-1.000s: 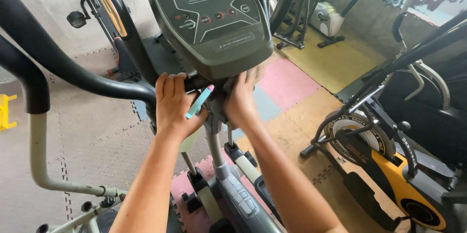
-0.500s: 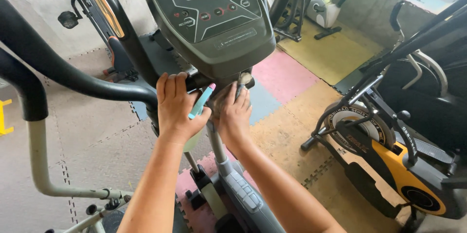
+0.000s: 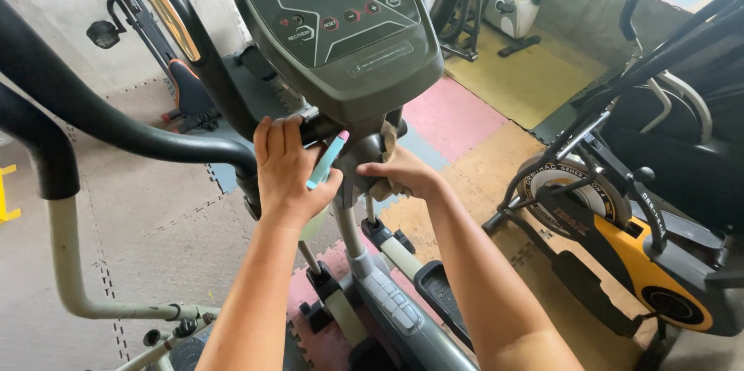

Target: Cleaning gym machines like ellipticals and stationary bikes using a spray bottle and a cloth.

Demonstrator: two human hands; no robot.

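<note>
I stand at an elliptical trainer with a dark grey console (image 3: 341,22) tilted toward me. My left hand (image 3: 288,173) is closed just under the console's left side and holds a slim teal sprayer with a pink tip (image 3: 326,159). A pale bottle body (image 3: 314,225) shows below the palm. My right hand (image 3: 404,177) presses a beige cloth (image 3: 387,141) against the grey centre post (image 3: 350,227), right below the console.
A thick black handlebar (image 3: 101,119) curves in from the left, with a cream tube (image 3: 66,262) below it. A yellow and black exercise bike (image 3: 620,224) stands at the right. Coloured foam floor mats (image 3: 449,111) and more gym machines (image 3: 511,6) lie beyond.
My right hand has slid down from the console's underside onto the post with the cloth. The left hand stays where it was, and the view has come closer.
</note>
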